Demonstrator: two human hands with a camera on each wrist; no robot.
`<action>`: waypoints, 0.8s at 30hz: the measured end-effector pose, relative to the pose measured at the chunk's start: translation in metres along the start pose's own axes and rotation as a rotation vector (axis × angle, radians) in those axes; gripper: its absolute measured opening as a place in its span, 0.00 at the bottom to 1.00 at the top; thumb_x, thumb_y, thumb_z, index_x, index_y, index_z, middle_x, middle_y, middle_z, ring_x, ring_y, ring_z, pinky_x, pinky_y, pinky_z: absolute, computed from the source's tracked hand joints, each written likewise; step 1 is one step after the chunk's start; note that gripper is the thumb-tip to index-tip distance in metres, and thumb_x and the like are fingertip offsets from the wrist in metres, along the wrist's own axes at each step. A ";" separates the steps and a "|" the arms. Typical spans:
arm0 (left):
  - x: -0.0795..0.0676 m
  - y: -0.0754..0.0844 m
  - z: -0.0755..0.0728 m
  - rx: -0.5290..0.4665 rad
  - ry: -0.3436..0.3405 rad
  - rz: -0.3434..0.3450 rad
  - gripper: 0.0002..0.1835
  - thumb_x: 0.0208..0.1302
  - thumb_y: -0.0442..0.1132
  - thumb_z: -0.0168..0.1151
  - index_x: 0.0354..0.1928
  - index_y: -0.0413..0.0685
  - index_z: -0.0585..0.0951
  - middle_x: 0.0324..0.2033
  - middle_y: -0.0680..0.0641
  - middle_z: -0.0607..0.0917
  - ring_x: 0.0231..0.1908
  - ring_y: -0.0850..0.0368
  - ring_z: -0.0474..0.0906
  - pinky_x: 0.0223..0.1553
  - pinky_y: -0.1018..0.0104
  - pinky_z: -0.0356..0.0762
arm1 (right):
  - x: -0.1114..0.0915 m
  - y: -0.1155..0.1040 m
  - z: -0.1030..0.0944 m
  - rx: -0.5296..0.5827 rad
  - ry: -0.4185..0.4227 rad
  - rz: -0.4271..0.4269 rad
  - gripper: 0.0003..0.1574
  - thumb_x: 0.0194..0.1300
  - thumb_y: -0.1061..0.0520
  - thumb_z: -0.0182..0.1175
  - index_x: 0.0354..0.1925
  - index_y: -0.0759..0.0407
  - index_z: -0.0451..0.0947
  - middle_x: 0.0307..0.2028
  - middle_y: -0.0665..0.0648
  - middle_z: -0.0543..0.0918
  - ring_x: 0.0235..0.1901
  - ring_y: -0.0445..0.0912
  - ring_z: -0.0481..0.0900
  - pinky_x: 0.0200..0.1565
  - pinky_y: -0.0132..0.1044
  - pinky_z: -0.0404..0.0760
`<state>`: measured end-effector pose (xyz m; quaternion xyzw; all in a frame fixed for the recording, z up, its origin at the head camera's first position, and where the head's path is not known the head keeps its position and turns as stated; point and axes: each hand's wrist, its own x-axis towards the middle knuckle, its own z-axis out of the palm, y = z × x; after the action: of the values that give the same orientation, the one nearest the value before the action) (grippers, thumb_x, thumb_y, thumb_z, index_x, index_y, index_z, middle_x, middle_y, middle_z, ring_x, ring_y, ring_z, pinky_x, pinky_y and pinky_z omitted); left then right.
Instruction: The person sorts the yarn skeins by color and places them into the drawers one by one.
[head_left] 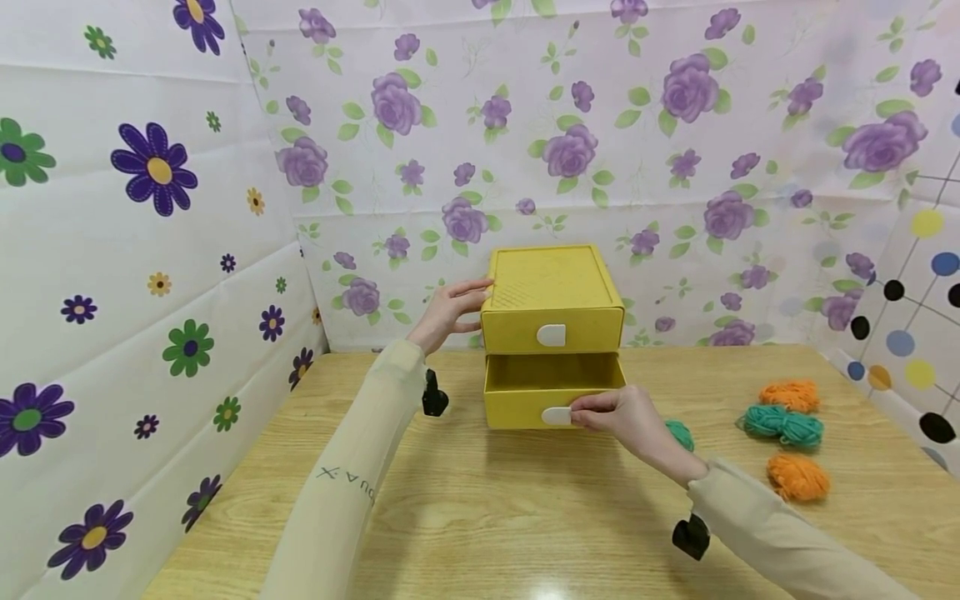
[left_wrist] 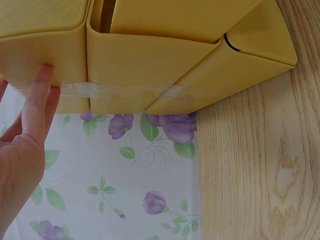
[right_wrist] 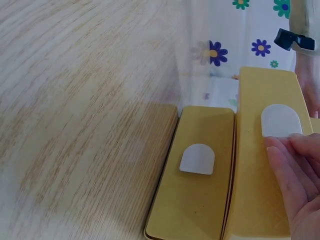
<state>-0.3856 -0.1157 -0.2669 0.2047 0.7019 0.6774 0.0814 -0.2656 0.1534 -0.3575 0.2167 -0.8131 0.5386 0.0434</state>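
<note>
A yellow drawer cabinet [head_left: 555, 279] with white tab handles stands against the back wall cloth. Its middle drawer [head_left: 517, 408] is pulled out, and the inside that shows holds nothing. My right hand [head_left: 626, 417] pinches the white handle [right_wrist: 281, 120] of that drawer between thumb and fingers. Below it, the bottom drawer [right_wrist: 200, 200] is closed; the pulled-out drawer hides it in the head view. The top drawer [head_left: 517, 332] is closed too. My left hand [head_left: 450, 312] rests on the cabinet's left side near the top, its fingers [left_wrist: 37, 102] extended against the yellow wall.
To the right on the wooden table [head_left: 450, 533] lie orange yarn [head_left: 798, 477], green yarn [head_left: 783, 425] and more orange yarn [head_left: 790, 396]. Another green bundle [head_left: 680, 434] shows partly behind my right wrist. Flowered cloth [head_left: 450, 125] hangs behind and at left.
</note>
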 end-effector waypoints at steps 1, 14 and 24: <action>0.000 0.000 0.000 0.000 0.001 -0.001 0.22 0.67 0.37 0.52 0.62 0.42 0.68 0.60 0.46 0.67 0.52 0.47 0.68 0.46 0.52 0.72 | -0.001 -0.005 0.000 0.001 0.001 0.000 0.07 0.56 0.69 0.61 0.34 0.73 0.81 0.30 0.64 0.82 0.32 0.56 0.80 0.31 0.33 0.79; 0.001 -0.001 0.000 0.003 0.006 0.003 0.23 0.67 0.37 0.52 0.63 0.41 0.67 0.60 0.46 0.67 0.52 0.47 0.68 0.45 0.53 0.72 | -0.002 0.006 -0.019 0.096 -0.070 -0.008 0.13 0.58 0.61 0.62 0.40 0.70 0.80 0.33 0.64 0.82 0.33 0.52 0.81 0.33 0.39 0.79; 0.001 -0.001 0.000 0.015 -0.009 0.012 0.23 0.67 0.38 0.52 0.63 0.41 0.67 0.60 0.46 0.66 0.52 0.47 0.68 0.45 0.53 0.72 | -0.007 -0.008 -0.047 0.116 -0.053 -0.049 0.15 0.60 0.63 0.60 0.43 0.75 0.77 0.33 0.65 0.82 0.31 0.54 0.81 0.30 0.42 0.80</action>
<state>-0.3869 -0.1157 -0.2678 0.2125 0.7054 0.6715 0.0790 -0.2634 0.1946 -0.3332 0.2527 -0.7758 0.5777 0.0225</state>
